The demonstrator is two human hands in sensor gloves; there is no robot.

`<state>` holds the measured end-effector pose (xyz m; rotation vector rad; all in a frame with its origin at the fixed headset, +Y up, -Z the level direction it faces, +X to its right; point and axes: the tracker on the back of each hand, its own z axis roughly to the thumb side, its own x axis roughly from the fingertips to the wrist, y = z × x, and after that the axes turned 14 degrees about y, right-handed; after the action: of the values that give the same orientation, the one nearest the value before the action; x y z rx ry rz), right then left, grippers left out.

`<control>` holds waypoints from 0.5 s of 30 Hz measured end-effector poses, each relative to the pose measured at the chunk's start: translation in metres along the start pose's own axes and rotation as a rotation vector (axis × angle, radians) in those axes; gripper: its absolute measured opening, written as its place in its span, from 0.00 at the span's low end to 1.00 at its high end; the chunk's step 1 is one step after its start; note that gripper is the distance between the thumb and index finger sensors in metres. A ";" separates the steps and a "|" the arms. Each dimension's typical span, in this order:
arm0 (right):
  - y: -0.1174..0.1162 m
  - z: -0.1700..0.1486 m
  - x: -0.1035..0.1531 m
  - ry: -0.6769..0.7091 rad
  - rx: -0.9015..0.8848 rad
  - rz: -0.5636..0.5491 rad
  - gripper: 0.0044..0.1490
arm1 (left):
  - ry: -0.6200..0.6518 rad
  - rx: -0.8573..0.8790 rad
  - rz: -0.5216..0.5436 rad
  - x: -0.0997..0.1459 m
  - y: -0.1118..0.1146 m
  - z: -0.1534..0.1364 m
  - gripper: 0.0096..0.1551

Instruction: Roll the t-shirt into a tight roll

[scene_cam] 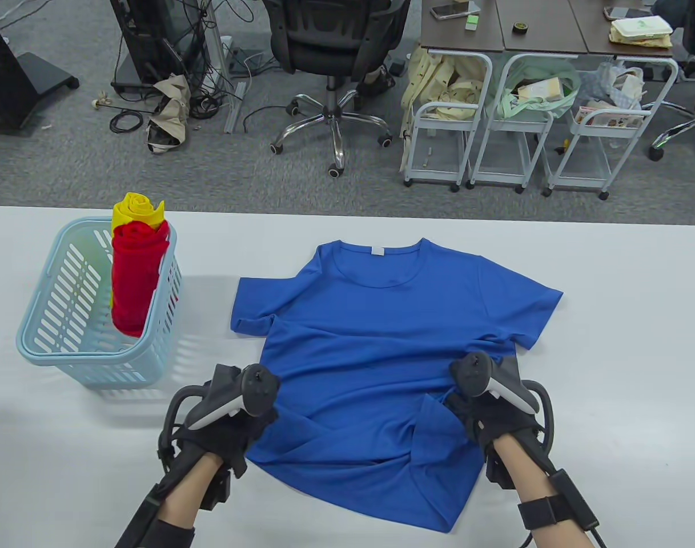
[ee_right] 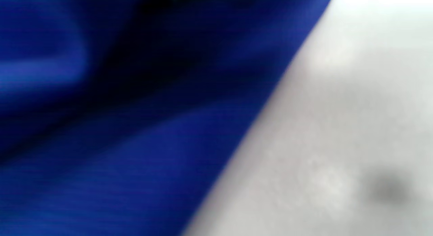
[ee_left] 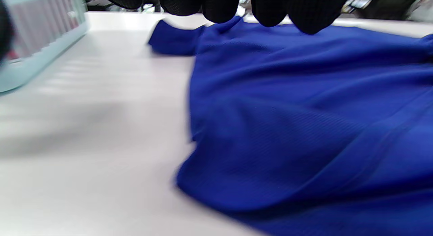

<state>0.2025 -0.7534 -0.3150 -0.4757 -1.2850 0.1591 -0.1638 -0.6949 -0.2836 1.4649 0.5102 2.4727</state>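
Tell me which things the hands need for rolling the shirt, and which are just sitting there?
For the job:
- blue t-shirt, spread flat
- left hand at its left edge
- right hand on its right side

Just sitting there:
- blue basket
- red roll and yellow roll standing in it

light: bright, even, overhead | shadows: soft, under the basket (scene_cam: 90, 354) left of the left hand (scene_cam: 233, 411) | table view: sharp, edges bowed | left wrist view: slightly blurred | right wrist view: heavily defocused
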 end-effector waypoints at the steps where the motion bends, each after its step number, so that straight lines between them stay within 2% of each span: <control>1: 0.003 0.003 0.003 0.016 -0.008 -0.013 0.38 | 0.043 -0.012 -0.011 -0.009 0.002 0.008 0.34; 3: 0.003 0.011 0.009 0.066 -0.038 -0.023 0.36 | 0.100 -0.038 -0.099 -0.035 0.019 0.019 0.35; 5: -0.003 0.016 0.011 0.098 -0.044 -0.002 0.39 | 0.104 -0.014 -0.214 -0.058 0.043 0.020 0.42; 7: -0.019 0.019 0.009 0.123 -0.024 0.073 0.52 | 0.130 0.085 -0.303 -0.071 0.067 0.019 0.48; 8: -0.025 0.017 0.006 0.108 0.016 0.129 0.56 | 0.110 0.053 -0.332 -0.072 0.070 0.020 0.48; 9: -0.027 0.011 0.003 0.074 0.094 0.172 0.60 | 0.112 -0.024 -0.334 -0.071 0.069 0.017 0.49; 11: -0.022 -0.001 0.001 0.070 0.112 0.208 0.65 | 0.072 -0.070 -0.320 -0.069 0.065 0.006 0.50; 12: -0.016 -0.013 0.004 0.001 0.046 0.173 0.67 | 0.030 0.006 -0.318 -0.067 0.066 -0.003 0.49; 13: -0.013 -0.021 0.006 -0.031 0.057 0.164 0.68 | 0.010 0.036 -0.309 -0.065 0.066 -0.009 0.49; 15: -0.005 -0.046 0.013 -0.103 0.043 0.189 0.71 | -0.047 0.067 -0.280 -0.058 0.068 -0.020 0.49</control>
<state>0.2493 -0.7644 -0.3103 -0.5583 -1.3338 0.3732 -0.1546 -0.7817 -0.3121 1.3663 0.7401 2.2181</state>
